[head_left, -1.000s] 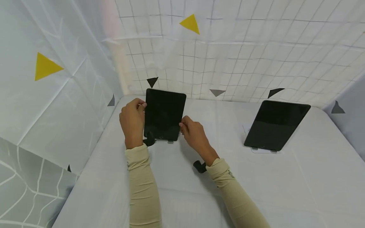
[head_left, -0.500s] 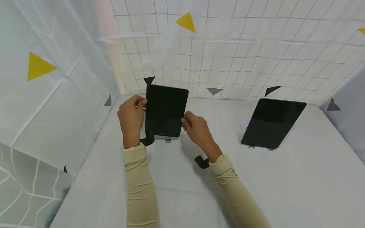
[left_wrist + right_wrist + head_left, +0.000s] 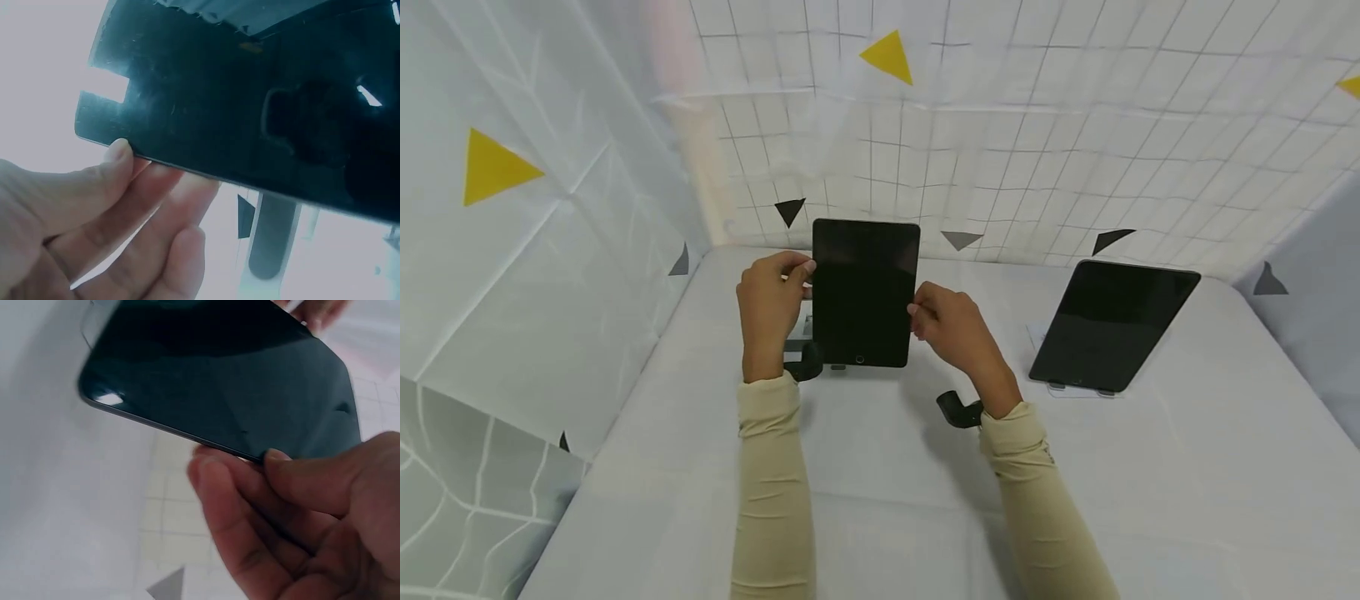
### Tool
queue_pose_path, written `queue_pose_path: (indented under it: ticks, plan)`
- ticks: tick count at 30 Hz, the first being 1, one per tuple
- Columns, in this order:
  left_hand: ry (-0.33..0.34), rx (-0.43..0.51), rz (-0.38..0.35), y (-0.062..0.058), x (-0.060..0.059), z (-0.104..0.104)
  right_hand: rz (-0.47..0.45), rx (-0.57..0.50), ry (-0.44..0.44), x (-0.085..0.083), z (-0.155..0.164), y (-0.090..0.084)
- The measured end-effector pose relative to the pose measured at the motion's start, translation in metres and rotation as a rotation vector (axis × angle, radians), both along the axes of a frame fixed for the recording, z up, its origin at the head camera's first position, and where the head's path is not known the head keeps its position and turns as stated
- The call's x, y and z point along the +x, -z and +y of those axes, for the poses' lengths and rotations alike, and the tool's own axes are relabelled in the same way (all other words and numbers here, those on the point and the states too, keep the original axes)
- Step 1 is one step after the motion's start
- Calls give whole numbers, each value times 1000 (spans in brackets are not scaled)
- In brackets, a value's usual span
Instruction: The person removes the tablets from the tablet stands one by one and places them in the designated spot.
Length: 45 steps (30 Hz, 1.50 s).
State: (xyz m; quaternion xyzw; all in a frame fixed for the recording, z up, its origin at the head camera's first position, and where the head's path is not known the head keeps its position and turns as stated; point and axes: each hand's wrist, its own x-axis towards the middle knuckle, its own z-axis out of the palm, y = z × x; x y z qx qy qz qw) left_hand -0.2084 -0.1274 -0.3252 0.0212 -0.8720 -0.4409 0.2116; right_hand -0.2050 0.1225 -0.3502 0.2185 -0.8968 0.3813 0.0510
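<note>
A black tablet (image 3: pixel 863 292) is held upright between both hands, its dark screen toward the head camera. My left hand (image 3: pixel 769 308) pinches its left edge high up, the thumb on the screen side and the fingers behind, as the left wrist view also shows of the tablet (image 3: pixel 187 112). Lower on the opposite edge, my right hand (image 3: pixel 955 327) pinches the tablet (image 3: pixel 219 381) between thumb and fingers. A grey stand (image 3: pixel 800 337) shows behind the tablet at its left, mostly hidden by it. In the head view the tablet overlaps the stand.
A second black tablet (image 3: pixel 1114 327) leans on a stand at the right, with a white sheet under it. The table (image 3: pixel 895 475) has a white cover. A gridded white sheet (image 3: pixel 1000 125) hangs behind, and another white sheet (image 3: pixel 550 250) at the left.
The held tablet has come up off its stand and moved right and toward the head camera, with both hands keeping hold. More of the stand shows at the left.
</note>
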Motion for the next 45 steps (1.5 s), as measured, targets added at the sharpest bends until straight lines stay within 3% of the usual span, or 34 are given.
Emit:
queue_pose_path:
  ticks: [21, 26, 37, 45]
  plan:
    - [150, -17, -44, 6, -5, 26, -177, 113, -18, 4, 41, -16]
    - [184, -13, -63, 8, -5, 31, -254, 138, -10, 3, 46, -18]
    - [235, 1, -127, 10, -6, 42, -363, 166, 1, 4, 55, -23]
    - [235, -59, -186, 15, -9, 46, -432, 172, -2, 3, 57, -22]
